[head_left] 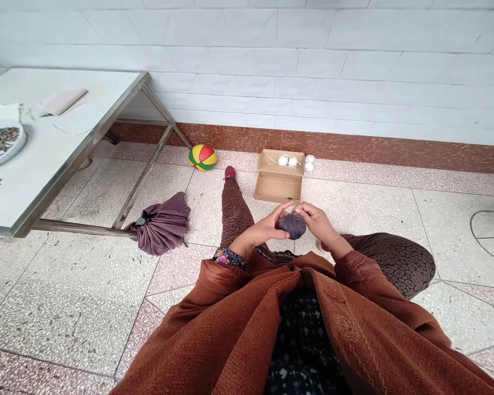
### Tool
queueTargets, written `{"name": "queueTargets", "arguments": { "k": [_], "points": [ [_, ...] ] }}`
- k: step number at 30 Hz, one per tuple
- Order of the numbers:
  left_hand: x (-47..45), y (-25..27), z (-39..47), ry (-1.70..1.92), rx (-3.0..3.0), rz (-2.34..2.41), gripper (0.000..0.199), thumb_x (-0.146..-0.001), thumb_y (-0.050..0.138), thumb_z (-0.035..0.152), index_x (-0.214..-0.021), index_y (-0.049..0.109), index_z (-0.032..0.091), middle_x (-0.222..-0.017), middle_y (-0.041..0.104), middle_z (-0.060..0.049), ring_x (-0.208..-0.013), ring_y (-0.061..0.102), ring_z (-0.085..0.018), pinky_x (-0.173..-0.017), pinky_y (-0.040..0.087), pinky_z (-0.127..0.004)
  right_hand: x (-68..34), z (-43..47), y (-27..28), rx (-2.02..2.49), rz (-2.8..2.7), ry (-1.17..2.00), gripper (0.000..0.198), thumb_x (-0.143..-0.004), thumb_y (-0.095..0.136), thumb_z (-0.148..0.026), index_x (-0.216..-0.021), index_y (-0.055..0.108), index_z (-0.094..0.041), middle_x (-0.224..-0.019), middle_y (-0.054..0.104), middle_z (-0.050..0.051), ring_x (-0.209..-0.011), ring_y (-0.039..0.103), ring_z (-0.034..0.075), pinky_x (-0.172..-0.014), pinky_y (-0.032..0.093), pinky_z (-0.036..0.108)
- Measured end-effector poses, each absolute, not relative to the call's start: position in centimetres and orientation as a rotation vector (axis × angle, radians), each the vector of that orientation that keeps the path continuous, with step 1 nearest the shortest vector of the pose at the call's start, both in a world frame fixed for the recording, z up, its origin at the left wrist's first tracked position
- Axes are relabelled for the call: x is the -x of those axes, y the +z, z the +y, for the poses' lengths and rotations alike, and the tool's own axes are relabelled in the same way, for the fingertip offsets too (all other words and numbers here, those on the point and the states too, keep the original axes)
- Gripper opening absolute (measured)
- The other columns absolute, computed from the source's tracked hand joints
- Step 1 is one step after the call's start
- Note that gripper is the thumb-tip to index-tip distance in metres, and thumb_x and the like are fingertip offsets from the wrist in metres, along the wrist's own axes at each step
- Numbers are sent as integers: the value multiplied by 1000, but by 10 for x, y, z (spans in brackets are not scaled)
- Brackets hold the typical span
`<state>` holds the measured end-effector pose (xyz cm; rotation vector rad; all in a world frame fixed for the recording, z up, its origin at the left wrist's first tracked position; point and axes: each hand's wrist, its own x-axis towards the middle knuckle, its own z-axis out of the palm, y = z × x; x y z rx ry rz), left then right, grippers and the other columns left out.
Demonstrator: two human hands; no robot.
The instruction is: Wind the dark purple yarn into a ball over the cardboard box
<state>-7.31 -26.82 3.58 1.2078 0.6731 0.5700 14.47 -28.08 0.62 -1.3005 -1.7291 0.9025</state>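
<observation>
"How's the left hand?"
"Curved, thumb opposite fingers."
"And the right hand?"
"Just beside it, fingertips apparently pinched, though they're too small to be sure. Both forearms angle inward."

So the yarn is a dusty grey-purple, while the pleated cloth is more of a plum. Box is plain cardboard brown, thread balls white. Toy ball has red, yellow and green panels (easily the loudest thing here). Coat is rusty brown, over a dark top with little pale blotches; trousers are brown with a black crackle print, shoe deep red. Left inner cuff goes near-black with pale dots and a pinkish-purple flower. Wall's white, skirting reddish brown with pale veins, floor speckled off-white with pinky bands. Table's white-topped, frame silvery.
</observation>
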Motion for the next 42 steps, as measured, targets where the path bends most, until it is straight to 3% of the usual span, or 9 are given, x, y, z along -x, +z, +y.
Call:
{"name": "queueTargets", "arguments": {
  "k": [5, 10, 15, 21, 25, 31, 34, 38, 42],
  "points": [
    [72, 36, -262, 891, -899, 799, 79, -69, 76, 31, -144, 54, 26, -129, 60, -9, -108, 61, -21, -96, 48, -36, -130, -298, -4, 1266, -1788, 1011, 38, -103, 50, -52, -88, 68, -23, -86, 71, 4, -82, 66, 21, -79, 53, 34],
    [75, 31, -257, 879, -1348, 1316, 64, -58, 78, 20, -122, 66, 16, -119, 59, -9, -116, 57, -26, -112, 41, -43, -128, -297, 29, 1086, -1984, 940, 32, -103, 56, -47, -87, 71, -24, -83, 70, 5, -80, 64, 20, -78, 51, 33],
    [75, 41, -264, 605, -1535, 1018, 66, -60, 80, 21, -124, 67, 17, -115, 62, -8, -114, 58, -29, -111, 42, -45, -137, -274, 45, 1140, -1907, 833, 29, -100, 61, -46, -84, 72, -24, -83, 70, 4, -80, 64, 20, -78, 49, 34],
    [73, 48, -275, 661, -1098, 564, 93, -61, 88, 29, -147, 54, 24, -126, 65, -9, -116, 60, -27, -104, 43, -40, -137, -274, 19, 1219, -1681, 904, 28, -98, 59, -47, -85, 68, -23, -83, 69, 3, -79, 63, 20, -77, 49, 33],
    [69, 46, -274, 794, -923, 601, 72, -61, 88, 32, -129, 67, 19, -126, 67, -12, -117, 61, -27, -103, 44, -37, -133, -286, 3, 1305, -1674, 945, 30, -97, 55, -48, -82, 62, -23, -72, 62, 0, -68, 56, 17, -67, 46, 30],
    [70, 34, -263, 902, -1211, 1154, 57, -62, 85, 32, -113, 67, 16, -114, 67, -10, -111, 62, -26, -105, 45, -41, -126, -300, 14, 1109, -1919, 1061, 28, -99, 59, -45, -83, 68, -23, -79, 68, 3, -74, 62, 18, -73, 49, 32],
    [72, 35, -263, 853, -1366, 1157, 61, -66, 84, 34, -120, 64, 16, -118, 67, -10, -114, 62, -27, -108, 44, -43, -130, -298, 32, 1072, -1869, 1035, 27, -97, 65, -48, -89, 73, -23, -80, 68, 3, -72, 61, 18, -70, 49, 32],
    [73, 46, -270, 746, -1341, 991, 77, -76, 78, 41, -145, 52, 17, -119, 67, -10, -113, 61, -28, -106, 45, -44, -141, -283, 54, 1103, -1749, 932, 29, -96, 68, -52, -89, 76, -24, -80, 68, 3, -74, 60, 18, -73, 49, 33],
    [69, 54, -281, 655, -1168, 787, 88, -76, 77, 45, -156, 44, 26, -120, 67, -9, -104, 62, -26, -92, 50, -39, -143, -266, 57, 1141, -1663, 953, 32, -94, 68, -54, -87, 75, -24, -85, 70, 3, -82, 63, 20, -82, 51, 34]
  ]
}}
